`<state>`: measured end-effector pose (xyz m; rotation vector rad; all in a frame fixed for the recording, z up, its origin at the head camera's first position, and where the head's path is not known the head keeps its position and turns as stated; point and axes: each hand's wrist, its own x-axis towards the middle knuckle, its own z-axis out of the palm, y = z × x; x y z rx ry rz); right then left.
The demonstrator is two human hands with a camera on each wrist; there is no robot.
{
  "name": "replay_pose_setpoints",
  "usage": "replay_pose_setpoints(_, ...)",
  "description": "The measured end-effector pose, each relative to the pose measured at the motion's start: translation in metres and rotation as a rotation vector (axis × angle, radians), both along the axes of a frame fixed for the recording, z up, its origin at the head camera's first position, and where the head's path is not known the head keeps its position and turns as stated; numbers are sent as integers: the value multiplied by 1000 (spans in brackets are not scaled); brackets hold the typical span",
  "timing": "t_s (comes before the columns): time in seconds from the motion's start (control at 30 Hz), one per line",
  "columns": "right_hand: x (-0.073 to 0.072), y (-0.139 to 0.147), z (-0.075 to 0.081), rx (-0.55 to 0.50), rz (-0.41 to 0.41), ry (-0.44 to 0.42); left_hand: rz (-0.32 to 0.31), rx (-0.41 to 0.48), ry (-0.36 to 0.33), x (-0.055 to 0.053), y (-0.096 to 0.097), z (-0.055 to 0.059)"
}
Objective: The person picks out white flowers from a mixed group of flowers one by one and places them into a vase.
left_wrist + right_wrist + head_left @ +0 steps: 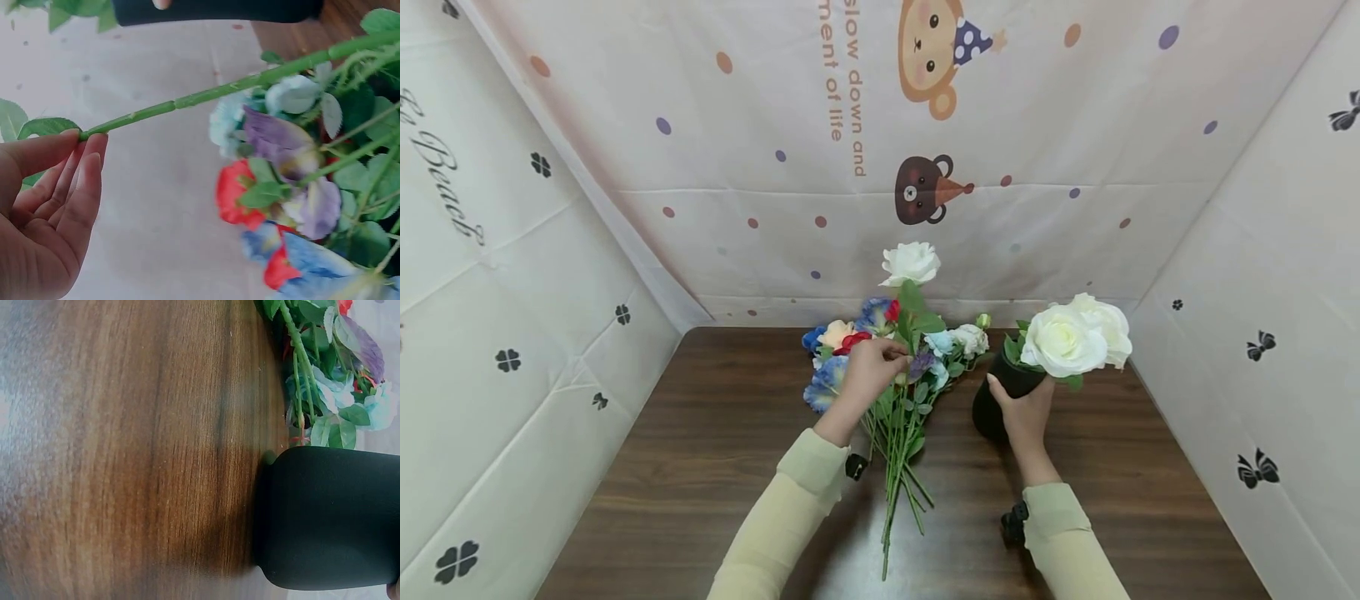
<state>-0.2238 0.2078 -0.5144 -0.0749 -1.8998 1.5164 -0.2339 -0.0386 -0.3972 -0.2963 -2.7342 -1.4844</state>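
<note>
My left hand (872, 371) pinches the green stem (219, 90) of a single white rose (911, 263) between thumb and fingertips. That rose stands upright above a heap of artificial flowers (827, 382) in blue, red, purple and pale blue, their stems pointing toward me. On the right, my right hand (1026, 410) grips a black vase (988, 407), thumb on its near left side. Large white roses (1066, 339) stick out of the vase's mouth and lean right. The right wrist view shows the vase's lower body (337, 519), with only a fingertip at the edge.
The dark wooden table (700, 467) carries the flowers and vase. Loose stems (895, 475) stretch toward the front of the table. A printed cloth (760, 150) hangs behind, with patterned cloth walls at left (550, 317) and right (1247, 275).
</note>
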Motion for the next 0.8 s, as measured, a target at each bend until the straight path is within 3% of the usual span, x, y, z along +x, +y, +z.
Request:
replay_pose_setpoints(0.2,-3,1,-3,8,-9,12,-37,-31,178,19,2,12)
replay_pose_setpoints(0.3,2,-2,6,4,-1,43,-62,-46,285,26,4,17)
replay_pose_setpoints(0.53,13,-10,24,14,8,63,-120,-28,449,38,9,26)
replay_pose_setpoints(0.8,-4,3,-2,-6,-6,28,-130,31,777,44,21,40)
